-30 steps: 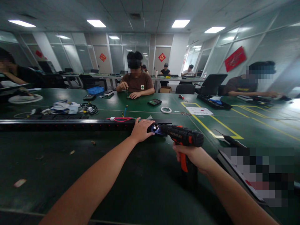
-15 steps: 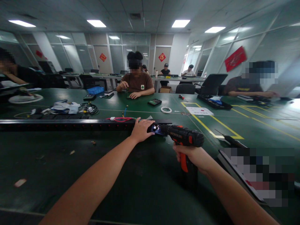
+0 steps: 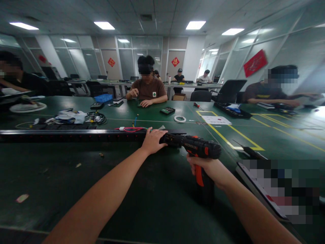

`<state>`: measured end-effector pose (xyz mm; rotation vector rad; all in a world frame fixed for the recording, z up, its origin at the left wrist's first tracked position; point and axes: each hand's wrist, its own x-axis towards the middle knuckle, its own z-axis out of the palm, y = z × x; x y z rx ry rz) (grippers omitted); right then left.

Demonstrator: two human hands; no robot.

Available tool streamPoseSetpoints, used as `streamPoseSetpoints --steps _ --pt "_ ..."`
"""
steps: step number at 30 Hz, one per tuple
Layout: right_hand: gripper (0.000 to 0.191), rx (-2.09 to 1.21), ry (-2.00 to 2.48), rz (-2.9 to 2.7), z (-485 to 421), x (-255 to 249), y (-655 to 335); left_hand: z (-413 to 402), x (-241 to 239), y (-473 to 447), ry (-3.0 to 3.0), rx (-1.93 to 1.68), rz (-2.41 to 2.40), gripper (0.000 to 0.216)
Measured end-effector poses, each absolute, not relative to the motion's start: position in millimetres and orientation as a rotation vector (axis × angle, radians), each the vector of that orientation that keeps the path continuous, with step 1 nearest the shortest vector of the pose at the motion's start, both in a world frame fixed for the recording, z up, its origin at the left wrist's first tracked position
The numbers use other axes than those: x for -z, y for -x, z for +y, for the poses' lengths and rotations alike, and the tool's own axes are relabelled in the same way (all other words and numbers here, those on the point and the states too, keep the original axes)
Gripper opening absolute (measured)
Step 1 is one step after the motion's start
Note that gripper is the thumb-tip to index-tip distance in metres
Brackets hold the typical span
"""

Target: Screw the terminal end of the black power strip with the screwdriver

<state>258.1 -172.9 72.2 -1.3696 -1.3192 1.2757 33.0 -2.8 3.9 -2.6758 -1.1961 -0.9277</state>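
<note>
A long black rail [image 3: 73, 136] lies across the table from the left edge to the middle. My left hand [image 3: 153, 140] is closed over the rail near its right end, fingers across the top and thumb along the near side. My right hand [image 3: 209, 166] grips a black and orange cordless drill [image 3: 199, 146] by its handle, index finger by the trigger. The drill's nose points left at the rail's end, just beyond my left thumb; whether its tip touches anything is hard to make out. Red wires [image 3: 133, 129] lie along the rail's far side.
Behind the rail are bundled cables [image 3: 95, 117], a white tape roll [image 3: 180, 119] and a paper sheet [image 3: 216, 120]. A dark pointed tool [image 3: 250, 151] and a tablet-like device [image 3: 264, 193] lie at right. A co-worker [image 3: 149, 86] sits opposite; others sit left and right.
The bright light that shone on the rail's end in front of the drill is now off. Both my hands and the drill stay in place. The person at right has shifted their arms.
</note>
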Motion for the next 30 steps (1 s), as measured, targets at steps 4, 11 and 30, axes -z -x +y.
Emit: streamPoseSetpoints --steps 4,11,30 --pt "0.023 -1.288 1.361 -1.324 -173.0 -71.5 -258.4 -3.0 -4.0 -32.5 2.675 0.938 -1.192 0.061" --pt "0.021 -1.282 1.355 -1.314 -174.0 -72.3 -257.2 -4.0 -5.2 -32.7 2.686 0.956 -1.181 0.06" --pt "0.021 -1.271 1.353 -1.324 -172.3 -68.6 -259.2 -2.8 -4.1 -33.3 2.676 0.946 -1.18 0.06"
